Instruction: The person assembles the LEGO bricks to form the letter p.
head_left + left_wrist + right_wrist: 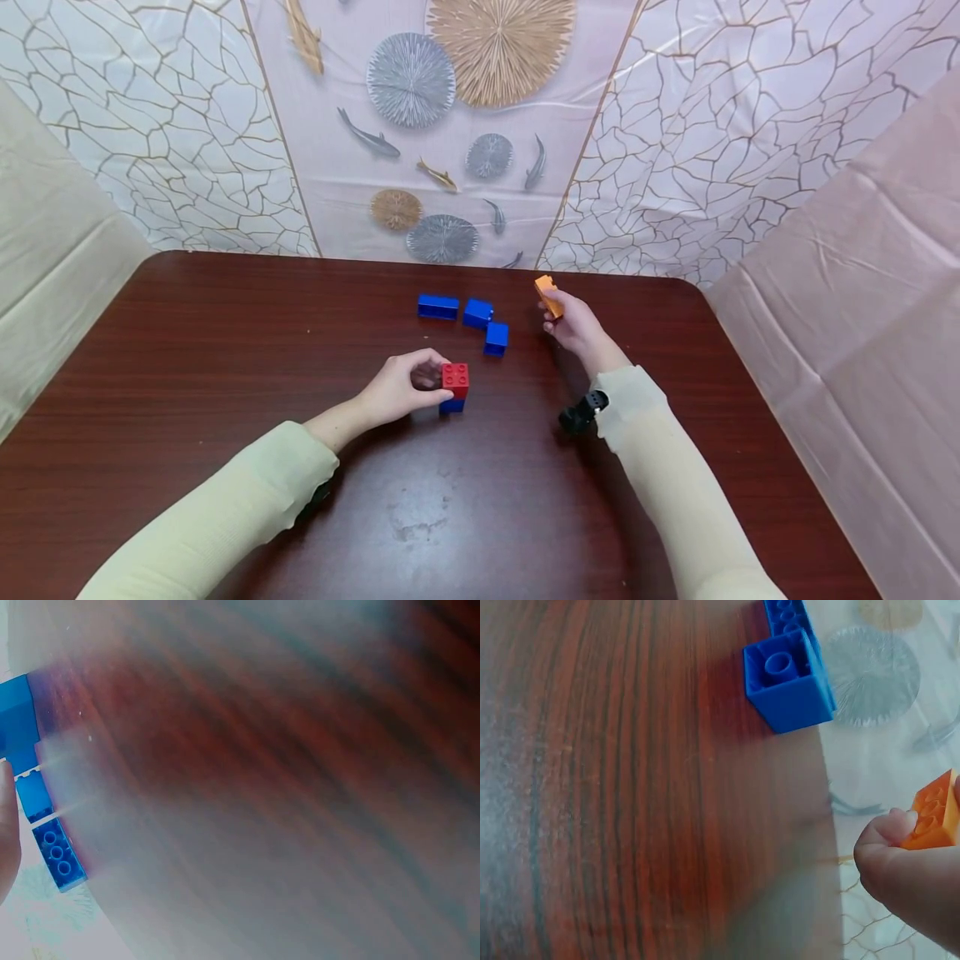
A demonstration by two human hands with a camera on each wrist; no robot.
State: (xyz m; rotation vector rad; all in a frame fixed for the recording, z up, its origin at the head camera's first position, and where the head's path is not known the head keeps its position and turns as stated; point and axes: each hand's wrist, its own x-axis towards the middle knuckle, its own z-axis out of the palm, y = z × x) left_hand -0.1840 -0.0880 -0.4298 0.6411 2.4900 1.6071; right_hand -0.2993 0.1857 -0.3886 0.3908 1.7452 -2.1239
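My left hand (397, 387) pinches a small stack between thumb and fingers, near the middle of the table. A red brick (455, 379) with studs on top sits over a blue brick (452, 406) in that stack. Farther back on the right, my right hand (576, 323) grips an orange brick (550, 297), held tilted. The right wrist view shows the hollow underside of the orange brick (931, 814) with the fingers (889, 832) curled at it. Only a sliver of a left finger (7, 832) enters the left wrist view.
Three blue pieces lie between and beyond the hands: a long brick (438, 307), a brick on its side (477, 313) and a nearer square one (496, 339). The dark wooden table (225, 375) meets a patterned cloth (360, 208) at its far edge.
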